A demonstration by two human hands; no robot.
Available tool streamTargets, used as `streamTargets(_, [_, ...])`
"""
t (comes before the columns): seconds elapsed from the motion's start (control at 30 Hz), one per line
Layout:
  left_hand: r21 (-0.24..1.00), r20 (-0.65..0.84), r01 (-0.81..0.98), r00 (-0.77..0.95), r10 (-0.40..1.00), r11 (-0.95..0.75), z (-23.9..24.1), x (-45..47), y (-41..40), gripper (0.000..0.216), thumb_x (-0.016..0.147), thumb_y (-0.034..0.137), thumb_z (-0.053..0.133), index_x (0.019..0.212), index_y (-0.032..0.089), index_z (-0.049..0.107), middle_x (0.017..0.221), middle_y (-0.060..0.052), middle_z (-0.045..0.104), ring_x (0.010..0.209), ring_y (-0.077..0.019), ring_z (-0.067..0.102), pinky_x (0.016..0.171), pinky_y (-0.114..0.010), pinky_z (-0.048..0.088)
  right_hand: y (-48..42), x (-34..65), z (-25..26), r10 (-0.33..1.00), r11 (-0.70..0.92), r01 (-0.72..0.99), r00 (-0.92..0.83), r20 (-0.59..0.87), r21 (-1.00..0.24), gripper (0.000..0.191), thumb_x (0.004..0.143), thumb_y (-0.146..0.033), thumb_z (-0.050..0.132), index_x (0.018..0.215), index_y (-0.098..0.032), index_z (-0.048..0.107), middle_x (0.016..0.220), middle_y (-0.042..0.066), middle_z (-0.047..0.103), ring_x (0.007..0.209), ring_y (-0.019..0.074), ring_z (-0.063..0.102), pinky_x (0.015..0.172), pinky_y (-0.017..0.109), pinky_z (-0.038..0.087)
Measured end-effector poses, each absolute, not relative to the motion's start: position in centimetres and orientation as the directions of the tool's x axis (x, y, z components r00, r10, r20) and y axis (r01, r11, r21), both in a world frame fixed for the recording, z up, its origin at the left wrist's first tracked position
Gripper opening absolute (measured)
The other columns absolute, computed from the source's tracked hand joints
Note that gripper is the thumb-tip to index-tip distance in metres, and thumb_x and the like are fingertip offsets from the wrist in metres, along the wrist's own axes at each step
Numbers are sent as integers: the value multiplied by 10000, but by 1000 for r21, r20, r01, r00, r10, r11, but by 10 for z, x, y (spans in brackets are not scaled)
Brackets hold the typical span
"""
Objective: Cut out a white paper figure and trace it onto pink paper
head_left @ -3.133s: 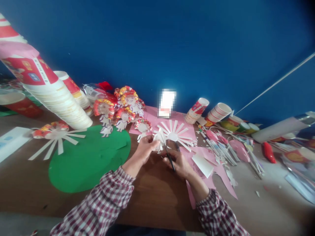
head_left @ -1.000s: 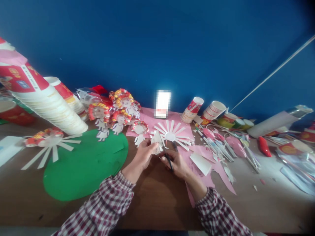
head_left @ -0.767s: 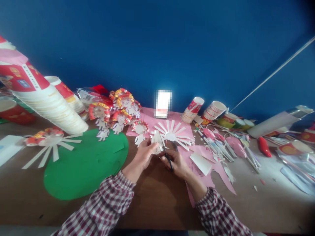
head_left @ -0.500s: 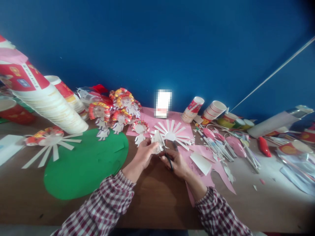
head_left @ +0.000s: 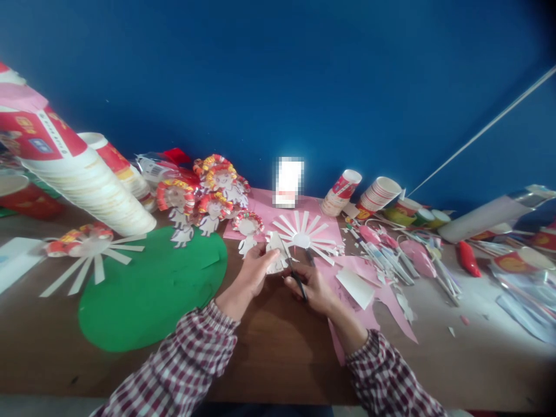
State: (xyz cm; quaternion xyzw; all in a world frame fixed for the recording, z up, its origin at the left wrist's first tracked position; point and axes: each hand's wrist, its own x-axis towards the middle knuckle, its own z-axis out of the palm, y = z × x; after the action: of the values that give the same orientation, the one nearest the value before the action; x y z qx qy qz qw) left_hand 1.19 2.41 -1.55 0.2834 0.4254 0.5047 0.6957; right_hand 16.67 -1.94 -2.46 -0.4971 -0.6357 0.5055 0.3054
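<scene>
My left hand [head_left: 255, 271] pinches a white paper cutout [head_left: 275, 260] between thumb and fingers, a little above the table. Closed around the dark handles of a pair of scissors [head_left: 299, 285] is my right hand [head_left: 313, 286]. The scissor blades point away from me, along the right edge of the paper. Just beyond my hands lies a paper cup cut into white strips [head_left: 301, 240], fanned out flat on pink paper. A small paper figure with a beaded-looking red and white rim [head_left: 247, 227] sits beyond my left hand.
Green paper [head_left: 152, 295] covers the table's left side. Leaning stacks of paper cups [head_left: 104, 185] stand beyond it, near several finished paper figures [head_left: 212, 200]. Pink scraps [head_left: 347, 315], markers [head_left: 386, 258] and a red tube-like object [head_left: 468, 259] lie to the right. A bright blurred-out panel [head_left: 288, 180] stands by the wall.
The paper cutout has tilted slightly and the scissors have shifted a little along its right edge. Both hands stay almost in the same place.
</scene>
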Motion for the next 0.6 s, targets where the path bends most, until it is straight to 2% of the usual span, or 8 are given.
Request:
streamTargets(0.1, [820, -297, -471, 138, 945, 326, -16, 12, 23, 260, 600, 242, 713, 805, 110, 624, 681, -48, 660, 606, -162, 606, 598, -283, 467, -20, 167, -23, 931, -32, 273, -342, -129, -961, 281, 802, -465, 579, 894, -199, 584, 574, -35, 471, 479, 90, 440, 451, 203, 333])
streamTargets(0.3, [864, -246, -414, 148, 958, 286, -20, 13, 21, 223, 626, 261, 707, 776, 116, 627, 677, -40, 651, 589, -140, 590, 586, -264, 453, -20, 167, -17, 923, -43, 231, -363, -127, -972, 328, 783, -508, 580, 721, -197, 498, 550, -29, 475, 484, 99, 443, 447, 212, 313])
streamTargets(0.47, [860, -255, -416, 151, 955, 296, -19, 12, 21, 214, 606, 254, 717, 749, 117, 637, 647, -31, 643, 569, -135, 582, 575, -257, 445, -20, 166, -17, 928, -24, 306, -347, -135, -952, 352, 775, -548, 566, 743, -203, 503, 571, -22, 474, 510, 112, 452, 460, 220, 333])
streamTargets(0.6, [855, -256, -422, 159, 953, 300, -17, 13, 21, 204, 619, 247, 706, 757, 112, 637, 629, -24, 637, 560, -134, 580, 570, -259, 448, -20, 166, -18, 932, -15, 301, -340, -122, -953, 324, 787, -525, 567, 754, -206, 521, 575, -21, 468, 511, 108, 443, 454, 217, 321])
